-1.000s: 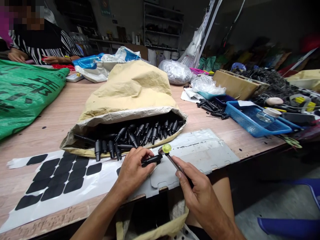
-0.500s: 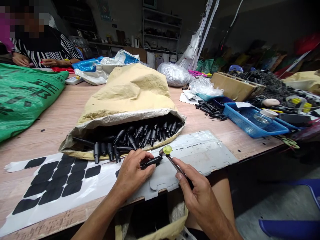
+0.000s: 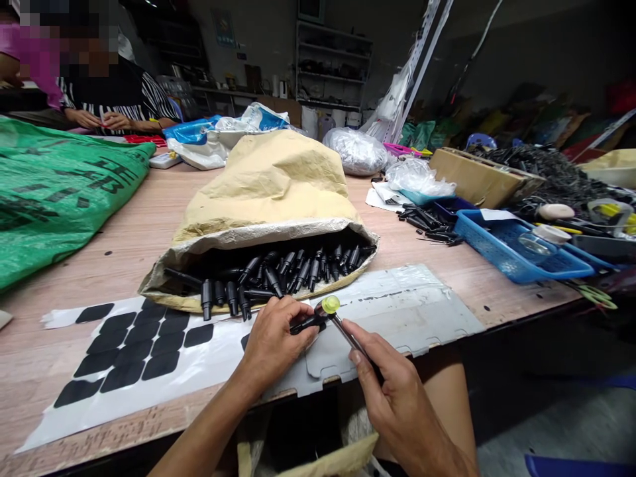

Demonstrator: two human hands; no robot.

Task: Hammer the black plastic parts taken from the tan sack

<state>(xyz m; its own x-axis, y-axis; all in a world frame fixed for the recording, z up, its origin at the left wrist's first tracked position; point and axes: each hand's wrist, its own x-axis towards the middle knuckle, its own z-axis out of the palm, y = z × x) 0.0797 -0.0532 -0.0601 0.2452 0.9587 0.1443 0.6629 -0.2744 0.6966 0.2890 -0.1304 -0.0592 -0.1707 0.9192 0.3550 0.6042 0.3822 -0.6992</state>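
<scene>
My left hand (image 3: 278, 341) pinches a short black plastic tube (image 3: 304, 324) low over the grey board (image 3: 397, 298). In my right hand (image 3: 392, 381) is the thin metal handle of a small hammer (image 3: 330, 305) with a translucent yellow-green face. The hammer's head is right at the tube's free end and partly covers it; whether they touch I cannot tell. Just beyond my left hand, a tan sack (image 3: 268, 172) lies with its mouth facing me, full of black tubes (image 3: 303, 270), a few spilling over its lip.
A white sheet with black rounded squares (image 3: 136, 333) lies at left, near a green sack (image 3: 64, 192). Blue baskets (image 3: 521, 262), loose black parts (image 3: 430, 222) and a carton (image 3: 481, 175) crowd the right. Below the table edge is an open bag (image 3: 328, 457). Another person (image 3: 114, 99) sits across.
The camera view has turned slightly left, so the table's things appear farther right. The hammer's head has come a little closer to the tube's end. Both hands keep their holds.
</scene>
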